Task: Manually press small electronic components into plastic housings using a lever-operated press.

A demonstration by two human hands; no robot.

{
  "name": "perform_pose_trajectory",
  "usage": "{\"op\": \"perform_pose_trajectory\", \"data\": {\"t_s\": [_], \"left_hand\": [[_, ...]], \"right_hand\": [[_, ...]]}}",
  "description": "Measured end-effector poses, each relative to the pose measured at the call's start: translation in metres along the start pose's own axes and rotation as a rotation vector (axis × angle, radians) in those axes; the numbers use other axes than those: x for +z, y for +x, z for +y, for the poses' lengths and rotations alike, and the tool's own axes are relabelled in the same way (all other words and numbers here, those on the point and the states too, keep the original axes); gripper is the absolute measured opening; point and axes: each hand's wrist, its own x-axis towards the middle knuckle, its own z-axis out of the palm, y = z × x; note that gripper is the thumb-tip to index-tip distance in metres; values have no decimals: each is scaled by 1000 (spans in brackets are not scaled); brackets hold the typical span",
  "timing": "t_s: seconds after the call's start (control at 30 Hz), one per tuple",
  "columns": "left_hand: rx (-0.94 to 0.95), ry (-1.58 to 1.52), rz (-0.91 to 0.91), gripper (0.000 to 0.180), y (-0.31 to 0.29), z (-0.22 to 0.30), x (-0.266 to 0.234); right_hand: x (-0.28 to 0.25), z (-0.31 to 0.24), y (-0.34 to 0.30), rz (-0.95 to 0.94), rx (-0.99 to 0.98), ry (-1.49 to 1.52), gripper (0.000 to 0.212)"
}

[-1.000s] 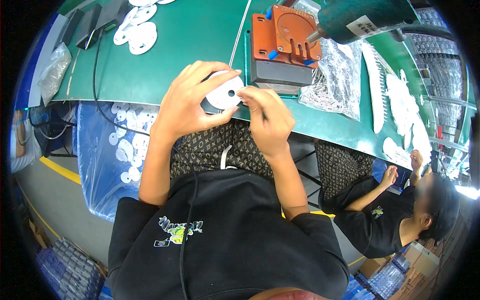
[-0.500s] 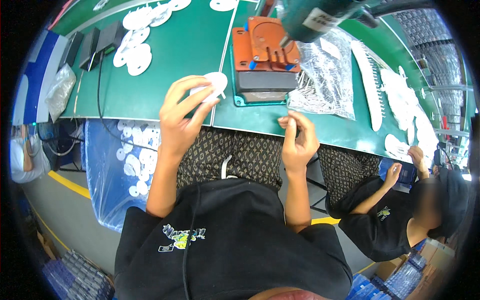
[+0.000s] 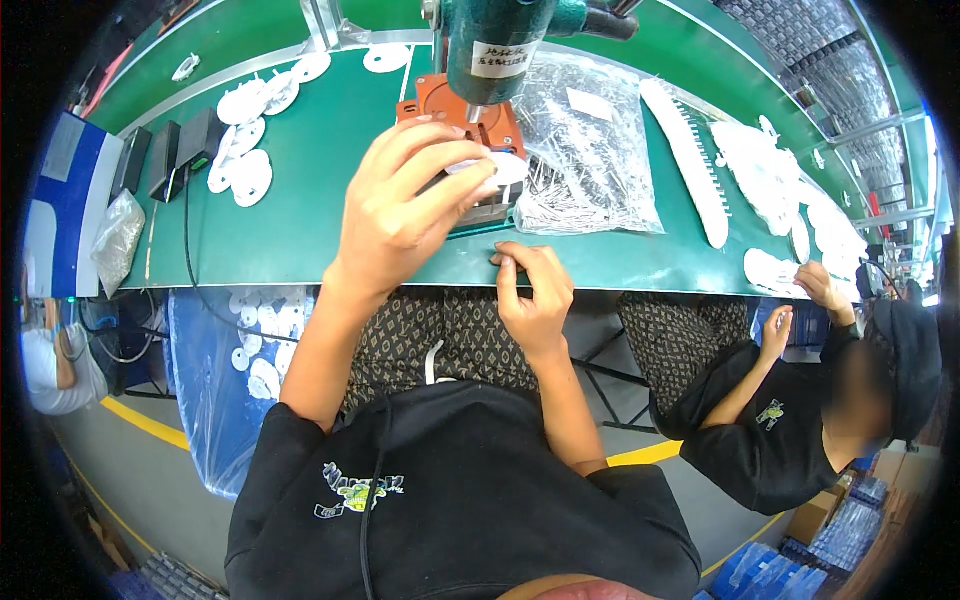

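Observation:
My left hand (image 3: 395, 210) is closed round a white plastic disc (image 3: 508, 167), raised in front of the orange fixture block (image 3: 430, 98). The tip of a green press head (image 3: 500, 60) points down just above the block. My fingers hide much of the fixture, and I cannot tell whether the disc touches it. Lower, by the bench's front edge, my right hand (image 3: 537, 300) has its thumb and fingers pinched together. Anything between them is too small to make out. A clear plastic bag of thin metal pins (image 3: 590, 180) lies right of the fixture.
White discs (image 3: 250, 178) lie at the left near black boxes (image 3: 200, 138) with a cable. A long white strip with pins (image 3: 690, 160) and white parts (image 3: 760, 175) are at the right, near a co-worker's hands (image 3: 822, 285). A plastic-lined blue bin (image 3: 215, 400) stands below.
My left hand has carried the white disc up and right to the fixture. The view has shifted, and my right hand remains pinched near the bench edge.

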Motion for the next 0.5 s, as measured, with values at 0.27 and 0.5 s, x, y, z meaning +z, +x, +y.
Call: {"op": "perform_pose_trajectory", "data": {"t_s": [0.27, 0.5], "left_hand": [[11, -37, 130, 23, -1, 7, -10], [-129, 125, -111, 33, -2, -17, 9]], "right_hand": [[-2, 4, -5, 11, -42, -62, 20], [4, 5, 0, 12, -83, -76, 20]]}}
